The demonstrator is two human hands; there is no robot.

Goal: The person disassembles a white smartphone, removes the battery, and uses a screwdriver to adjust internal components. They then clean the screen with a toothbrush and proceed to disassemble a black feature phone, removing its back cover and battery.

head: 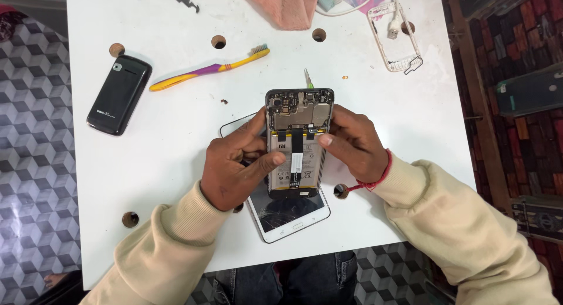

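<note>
An opened smartphone point(298, 120) with its back cover off shows its circuit board at the top and its battery below. My left hand point(237, 167) grips its left side, thumb lying across the battery. My right hand point(352, 144) holds the right side, thumb pressing near the flat ribbon cable in the middle. The phone is held just above a white tablet point(293, 217) with a cracked screen, which lies on the white table point(176, 135).
A black phone point(119, 94) lies at the left. A yellow and purple toothbrush point(208, 69) rests beside it. A white phone frame point(394, 38), a white cable, and a pink cloth point(284, 6) sit at the far edge. Round holes dot the table.
</note>
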